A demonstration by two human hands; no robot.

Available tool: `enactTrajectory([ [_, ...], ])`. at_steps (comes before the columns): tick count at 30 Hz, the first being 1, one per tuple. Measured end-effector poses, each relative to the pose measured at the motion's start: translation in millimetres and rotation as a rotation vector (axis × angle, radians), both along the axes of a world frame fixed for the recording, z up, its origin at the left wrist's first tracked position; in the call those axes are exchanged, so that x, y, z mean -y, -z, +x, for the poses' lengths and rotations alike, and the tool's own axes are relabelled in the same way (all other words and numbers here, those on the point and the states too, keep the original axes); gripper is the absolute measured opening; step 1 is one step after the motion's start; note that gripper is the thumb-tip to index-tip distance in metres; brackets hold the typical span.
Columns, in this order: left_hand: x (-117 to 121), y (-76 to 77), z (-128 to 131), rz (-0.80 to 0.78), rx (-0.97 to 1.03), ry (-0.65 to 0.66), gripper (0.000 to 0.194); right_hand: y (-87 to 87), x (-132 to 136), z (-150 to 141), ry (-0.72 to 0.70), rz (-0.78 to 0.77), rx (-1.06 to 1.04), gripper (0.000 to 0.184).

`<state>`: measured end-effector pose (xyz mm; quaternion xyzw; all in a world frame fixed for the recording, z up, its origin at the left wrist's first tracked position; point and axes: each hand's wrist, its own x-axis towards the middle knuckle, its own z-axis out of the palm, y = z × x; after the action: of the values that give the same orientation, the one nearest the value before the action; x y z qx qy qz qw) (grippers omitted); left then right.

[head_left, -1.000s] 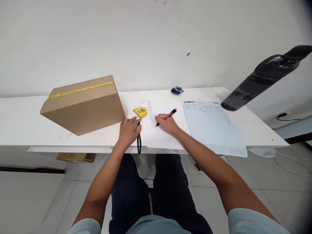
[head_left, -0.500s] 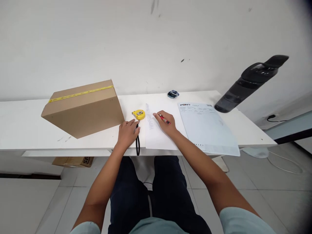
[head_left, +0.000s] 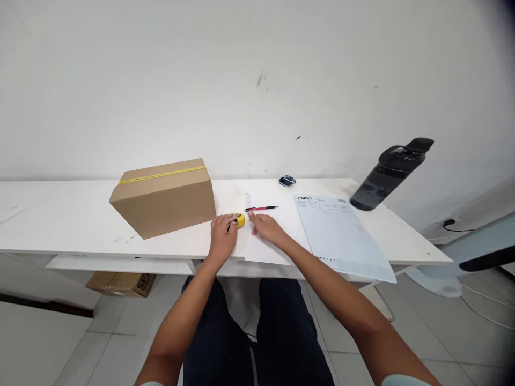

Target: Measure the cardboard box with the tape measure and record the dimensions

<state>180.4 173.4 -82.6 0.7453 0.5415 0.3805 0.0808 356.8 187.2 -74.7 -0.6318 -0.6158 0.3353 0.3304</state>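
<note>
My left hand (head_left: 223, 236) is curled round the yellow tape measure (head_left: 240, 220), covering most of its body. A black wrist strap is largely hidden under the fingers. Just right of the tape measure, my right hand (head_left: 269, 229) hovers low over a white sheet of paper (head_left: 261, 252), its thumb and fingers apart with nothing between them. A red and black pen (head_left: 261, 208) lies across the upper part of that sheet, beyond the right hand. Small handwriting on the sheet's left edge is partly hidden.
A cardboard box (head_left: 177, 209) with a yellow measuring-tape strip along its top stands at left. To the right are a printed PONY document (head_left: 341, 236) and a dark bottle (head_left: 386, 177). A small dark blue patterned object (head_left: 287, 181) sits by the wall.
My right hand has put the pen down on the paper and moved toward the tape measure. My left hand has shifted from the strap onto the tape measure. The camera view has tilted upward.
</note>
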Motion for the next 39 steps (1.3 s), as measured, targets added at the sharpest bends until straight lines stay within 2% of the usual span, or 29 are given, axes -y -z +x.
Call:
enactTrajectory([
  [3, 24, 0.6, 11, 0.016, 0.089, 0.049, 0.030, -12.3, 18, -24, -0.227, -0.234, -0.360, 0.067],
  [6, 53, 3.2, 13, 0.139, 0.101, 0.100, 0.029, -27.6, 33, -42, -0.312, -0.384, -0.760, 0.061],
  [8, 68, 4.5, 5, 0.267, 0.009, 0.155, 0.029, -38.0, 40, -51, -0.261, -0.298, -0.786, 0.052],
  [10, 76, 4.2, -10, 0.386, -0.108, 0.219, 0.033, -48.9, 45, -60, -0.236, -0.135, -0.720, 0.048],
  [12, 79, 0.8, -30, 0.526, -0.135, 0.239, 0.038, -61.4, 47, -68, -0.306, -0.012, -0.660, 0.047],
  [14, 78, -7.4, -49, 0.681, -0.027, 0.156, 0.041, -75.3, 48, -78, -0.457, 0.022, -0.649, 0.045],
  [16, 77, -20.9, -67, 0.748, 0.217, -0.008, 0.040, -88.8, 47, -87, -0.584, 0.029, -0.657, 0.044],
  [17, 77, -29.1, -76, 0.702, 0.357, -0.086, 0.038, -94.5, 46, -91, -0.630, 0.038, -0.667, 0.044],
  [19, 78, -46.3, -93, 0.426, 0.595, -0.148, 0.037, -102.8, 45, -98, -0.699, 0.082, -0.676, 0.045],
  [20, 79, -54.1, -101, 0.229, 0.666, -0.125, 0.040, -105.1, 45, -100, -0.729, 0.115, -0.666, 0.044],
  [22, 81, -65.9, -115, -0.136, 0.738, 0.005, 0.048, -106.4, 45, -105, -0.781, 0.189, -0.610, 0.043],
  [23, 83, -69.7, -120, -0.260, 0.767, 0.082, 0.049, -105.5, 46, -106, -0.798, 0.218, -0.570, 0.042],
  [25, 84, -74.8, -127, -0.377, 0.833, 0.181, 0.046, -101.6, 47, -110, -0.802, 0.257, -0.518, 0.044],
  [28, 80, -82.7, -141, -0.407, 0.951, 0.161, 0.044, -92.9, 45, -112, -0.753, 0.312, -0.501, 0.046],
  [31, 65, -97.7, -179, -0.325, 0.996, -0.008, 0.045, -87.7, 28, -103, -0.621, 0.401, -0.525, 0.048],
  [35, 37, -124.1, -259, -0.167, 0.865, -0.331, 0.037, -92.0, -21, -70, -0.359, 0.477, -0.627, 0.056],
  [37, 25, -134.8, -293, -0.150, 0.805, -0.434, 0.035, -94.6, -51, -53, -0.263, 0.480, -0.666, 0.064],
  [39, 16, -141.8, -312, -0.175, 0.737, -0.496, 0.033, -94.3, -78, -41, -0.227, 0.446, -0.684, 0.071],
])
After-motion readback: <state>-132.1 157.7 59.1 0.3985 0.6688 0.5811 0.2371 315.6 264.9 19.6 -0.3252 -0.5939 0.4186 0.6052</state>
